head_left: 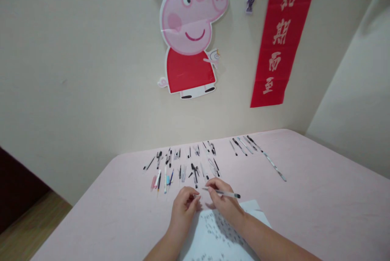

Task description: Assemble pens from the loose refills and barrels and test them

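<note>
Between the thumb and fingers of my right hand [224, 202] is a clear-barrelled pen [227, 193], its black end pointing right and its tip pointing left. Just beside it, my left hand [184, 206] is closed in a pinch near the pen's tip; what it holds, if anything, is too small to make out. Both hands are over the upper edge of a sheet of paper [210, 236] covered in dark handwriting. Beyond my hands lie groups of pen parts, among them black pieces [194, 173], a pink cap [154, 182] and a blue-and-white barrel [165, 180].
Several whole pens [240, 146] lie in a slanted row at the back right, with a long patterned pen [274, 166] nearer. The pink tabletop [319, 204] meets a wall bearing a cartoon pig cutout [191, 70] and a red banner [282, 46].
</note>
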`<state>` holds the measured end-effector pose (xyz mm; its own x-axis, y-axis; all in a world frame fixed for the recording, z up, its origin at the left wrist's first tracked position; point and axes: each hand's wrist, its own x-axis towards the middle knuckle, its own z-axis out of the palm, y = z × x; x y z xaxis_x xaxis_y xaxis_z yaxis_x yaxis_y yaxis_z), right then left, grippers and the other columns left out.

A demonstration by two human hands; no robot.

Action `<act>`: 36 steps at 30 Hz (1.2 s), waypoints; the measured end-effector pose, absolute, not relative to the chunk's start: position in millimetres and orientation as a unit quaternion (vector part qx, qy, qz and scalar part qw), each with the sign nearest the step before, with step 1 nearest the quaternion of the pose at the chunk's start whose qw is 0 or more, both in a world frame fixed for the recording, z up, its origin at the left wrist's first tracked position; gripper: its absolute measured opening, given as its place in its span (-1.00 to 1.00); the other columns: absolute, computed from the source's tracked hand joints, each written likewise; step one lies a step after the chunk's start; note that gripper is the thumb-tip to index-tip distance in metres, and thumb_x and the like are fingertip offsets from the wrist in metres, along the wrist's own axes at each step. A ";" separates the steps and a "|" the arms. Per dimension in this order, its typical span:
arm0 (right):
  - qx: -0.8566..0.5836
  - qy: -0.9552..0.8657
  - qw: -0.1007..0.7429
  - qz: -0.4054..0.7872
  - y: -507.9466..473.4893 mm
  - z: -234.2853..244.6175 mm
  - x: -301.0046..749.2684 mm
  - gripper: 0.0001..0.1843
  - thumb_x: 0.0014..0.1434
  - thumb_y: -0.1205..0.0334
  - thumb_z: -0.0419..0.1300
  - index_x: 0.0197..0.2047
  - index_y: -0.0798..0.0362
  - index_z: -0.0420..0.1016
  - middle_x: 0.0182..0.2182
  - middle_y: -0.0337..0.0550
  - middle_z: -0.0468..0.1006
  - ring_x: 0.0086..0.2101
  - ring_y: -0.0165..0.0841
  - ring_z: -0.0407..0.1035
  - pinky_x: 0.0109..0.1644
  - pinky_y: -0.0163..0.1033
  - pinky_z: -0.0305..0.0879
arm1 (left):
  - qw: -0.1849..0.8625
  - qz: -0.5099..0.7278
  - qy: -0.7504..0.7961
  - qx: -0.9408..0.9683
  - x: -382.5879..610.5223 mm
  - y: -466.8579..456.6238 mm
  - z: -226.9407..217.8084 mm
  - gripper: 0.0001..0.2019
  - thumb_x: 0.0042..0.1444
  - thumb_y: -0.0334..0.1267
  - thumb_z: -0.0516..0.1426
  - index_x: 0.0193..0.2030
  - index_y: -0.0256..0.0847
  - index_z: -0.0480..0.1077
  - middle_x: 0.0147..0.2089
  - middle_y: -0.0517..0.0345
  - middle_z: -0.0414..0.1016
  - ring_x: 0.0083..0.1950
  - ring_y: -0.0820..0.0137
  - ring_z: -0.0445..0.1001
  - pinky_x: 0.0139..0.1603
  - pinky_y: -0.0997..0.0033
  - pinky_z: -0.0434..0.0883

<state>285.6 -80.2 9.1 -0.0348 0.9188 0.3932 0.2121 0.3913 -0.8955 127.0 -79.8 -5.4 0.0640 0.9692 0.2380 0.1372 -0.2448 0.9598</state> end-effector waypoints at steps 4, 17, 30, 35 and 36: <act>-0.443 -0.646 0.535 0.315 -81.6 10.1 282.3 -0.86 0.09 0.29 0.07 -0.49 0.07 0.33 -0.58 -0.30 0.32 -0.51 -0.44 0.23 -0.41 -0.34 0.17 | 0.375 0.493 0.469 0.629 125.0 -78.2 -2.2 -0.89 -0.01 -0.30 0.13 -0.46 -0.23 0.46 -0.37 0.11 0.36 -0.40 0.39 0.42 -0.47 0.43 0.44; -0.456 -0.632 0.507 0.368 -81.5 9.2 280.4 -0.79 0.06 0.17 0.19 -0.55 0.04 0.38 -0.63 -0.28 0.34 -0.55 -0.43 0.20 -0.47 -0.31 0.11 | 0.384 0.455 0.462 0.658 127.2 -83.6 1.4 -0.85 -0.03 -0.37 0.10 -0.42 -0.20 0.53 -0.36 0.15 0.30 -0.38 0.42 0.38 -0.41 0.42 0.45; -0.436 -0.544 0.488 0.525 -74.5 2.6 277.6 -0.63 -0.05 -0.07 0.27 -0.52 0.07 0.31 -0.72 -0.37 0.26 -0.66 -0.50 0.15 -0.58 -0.36 0.07 | 0.305 0.417 0.482 0.708 124.6 -85.7 5.8 -0.82 -0.05 -0.40 0.09 -0.43 -0.18 0.54 -0.45 0.16 0.32 -0.41 0.39 0.36 -0.38 0.42 0.30; -0.434 -0.567 0.489 0.501 -75.6 3.2 278.7 -0.67 -0.01 -0.01 0.25 -0.53 0.07 0.33 -0.71 -0.36 0.27 -0.65 -0.50 0.16 -0.56 -0.35 0.07 | 0.306 0.411 0.487 0.708 123.9 -86.7 4.6 -0.82 -0.03 -0.38 0.09 -0.44 -0.18 0.54 -0.45 0.17 0.30 -0.40 0.38 0.36 -0.37 0.42 0.29; -0.433 -0.569 0.489 0.500 -75.6 2.6 279.0 -0.67 -0.01 -0.01 0.25 -0.53 0.07 0.34 -0.71 -0.36 0.27 -0.65 -0.50 0.16 -0.55 -0.35 0.07 | 0.307 0.409 0.486 0.709 123.5 -86.8 4.3 -0.82 -0.03 -0.38 0.09 -0.43 -0.18 0.54 -0.45 0.16 0.30 -0.39 0.38 0.37 -0.38 0.42 0.29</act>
<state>279.0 -75.6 2.6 -0.1478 0.9814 0.1224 0.0035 0.1243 -0.9922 123.5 -86.8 4.3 0.1936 0.9397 0.2820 0.4375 -0.3400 0.8325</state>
